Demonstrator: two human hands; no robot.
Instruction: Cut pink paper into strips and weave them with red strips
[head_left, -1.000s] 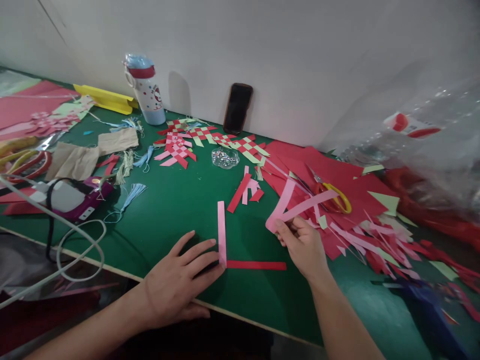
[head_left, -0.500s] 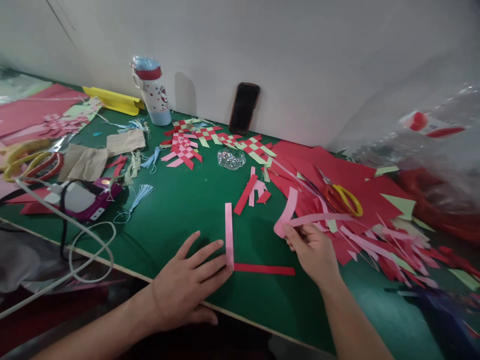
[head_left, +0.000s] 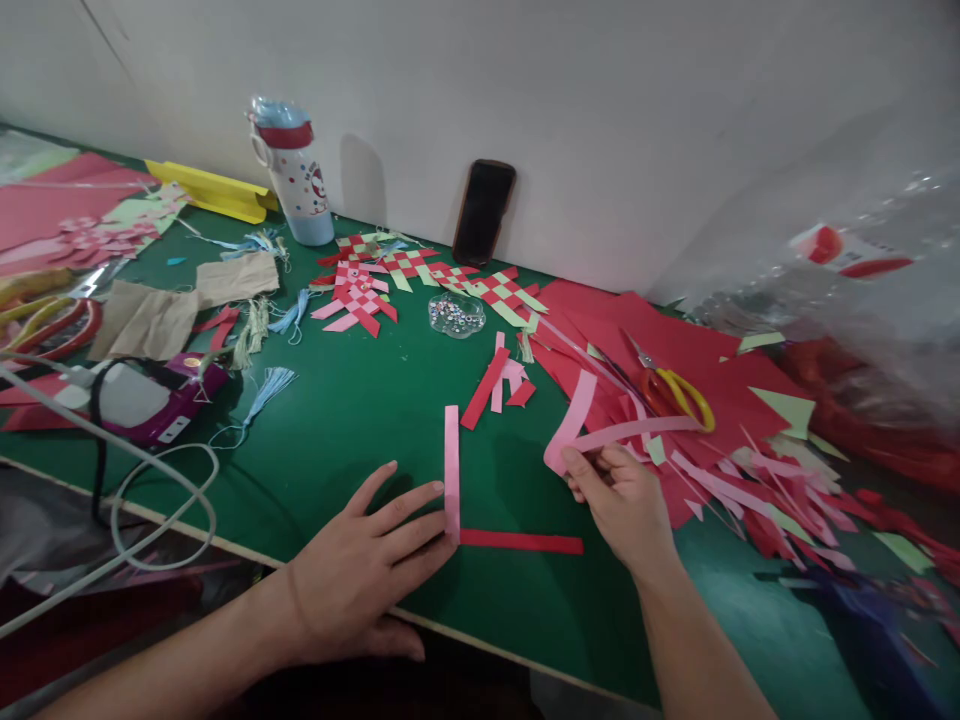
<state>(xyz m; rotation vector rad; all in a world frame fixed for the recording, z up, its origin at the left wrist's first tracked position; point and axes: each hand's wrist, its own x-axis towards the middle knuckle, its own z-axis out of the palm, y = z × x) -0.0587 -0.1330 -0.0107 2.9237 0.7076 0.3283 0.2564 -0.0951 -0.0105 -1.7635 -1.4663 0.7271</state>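
Observation:
My left hand [head_left: 379, 565] lies with its fingers spread near the table's front edge, fingertips against the lower end of an upright pink paper strip [head_left: 451, 460]. That strip meets a red paper strip [head_left: 521, 541] lying crosswise, so together they form an L. To the right, my right hand [head_left: 619, 500] pinches a folded pink paper strip [head_left: 574, 415] between thumb and fingers, just above the table. Its two ends spread apart from the bend, one up and one to the right. Beyond the L are a loose red strip [head_left: 486, 388] and small pink scraps.
Woven paper pieces [head_left: 360, 298], a dish of beads [head_left: 456, 315], a bottle [head_left: 294, 180] and a phone [head_left: 484, 212] stand or lie at the back. Scissors [head_left: 679, 392] rest on red paper at right. At left are a purple device [head_left: 184, 405], cables and tassels [head_left: 270, 388].
The whole view has shifted slightly, moving things a little to the left. Both hands hold nearly the same positions, the right one still pinching the folded pink strip.

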